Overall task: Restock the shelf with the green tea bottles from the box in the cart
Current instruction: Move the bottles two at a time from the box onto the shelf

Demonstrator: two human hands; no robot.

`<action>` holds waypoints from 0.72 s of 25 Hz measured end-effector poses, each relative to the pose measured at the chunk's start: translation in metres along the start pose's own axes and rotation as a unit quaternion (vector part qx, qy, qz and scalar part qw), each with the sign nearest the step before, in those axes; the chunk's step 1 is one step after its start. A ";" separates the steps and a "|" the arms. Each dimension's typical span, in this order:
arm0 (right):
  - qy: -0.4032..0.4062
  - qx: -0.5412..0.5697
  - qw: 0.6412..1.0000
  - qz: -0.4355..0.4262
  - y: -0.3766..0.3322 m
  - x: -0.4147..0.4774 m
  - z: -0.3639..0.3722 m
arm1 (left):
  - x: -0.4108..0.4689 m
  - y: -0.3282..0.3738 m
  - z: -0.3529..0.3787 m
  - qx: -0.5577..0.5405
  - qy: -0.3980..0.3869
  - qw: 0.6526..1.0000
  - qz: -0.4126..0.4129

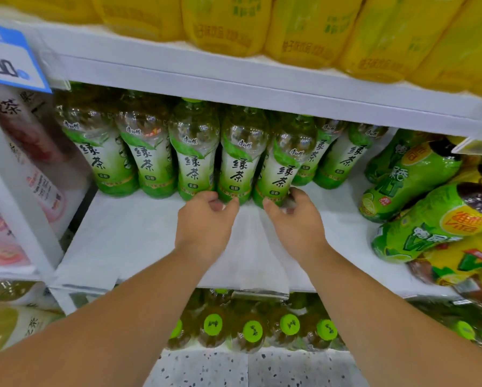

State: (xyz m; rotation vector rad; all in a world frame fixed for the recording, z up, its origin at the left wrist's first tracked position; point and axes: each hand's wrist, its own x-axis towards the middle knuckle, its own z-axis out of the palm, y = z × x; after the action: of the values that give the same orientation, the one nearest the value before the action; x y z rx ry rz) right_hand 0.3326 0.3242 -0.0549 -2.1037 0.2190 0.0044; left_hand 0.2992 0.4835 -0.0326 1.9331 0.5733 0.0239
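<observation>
White shelf board (139, 236) in a shop aisle, speckled floor (234, 370) below. Green tea bottles (147, 163) stand in a row at the back of the board; labels read "绿茶", brand 康师傅 on the neck. Above the row: yellow bottles (226, 26), print blurred. Left of row: pink-label bottles (33, 152) and blue price tag (10, 57), digits unclear. Right of row: lime-green bottles (410, 177), leaning. Under row: green caps (252, 331). R hand (295, 219) grips the base of the fifth bottle (283, 171). L hand (205, 219) has fingers curled at the base of the bottle next to it; can't tell if it grips.
</observation>
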 end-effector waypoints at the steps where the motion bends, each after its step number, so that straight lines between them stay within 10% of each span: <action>1: 0.002 0.008 1.000 0.023 -0.004 -0.007 -0.002 | -0.004 0.001 -0.005 0.014 -0.017 1.000 -0.006; 18: -0.129 -0.047 0.971 0.195 -0.096 -0.228 -0.081 | -0.165 0.014 -0.150 0.077 -0.321 0.941 -0.071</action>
State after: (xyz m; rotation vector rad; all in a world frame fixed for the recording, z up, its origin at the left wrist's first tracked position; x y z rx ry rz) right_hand 0.1163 0.3385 0.0893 -2.0957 0.4780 0.5280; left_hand 0.1174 0.5422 0.0839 1.8969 0.2728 -0.7374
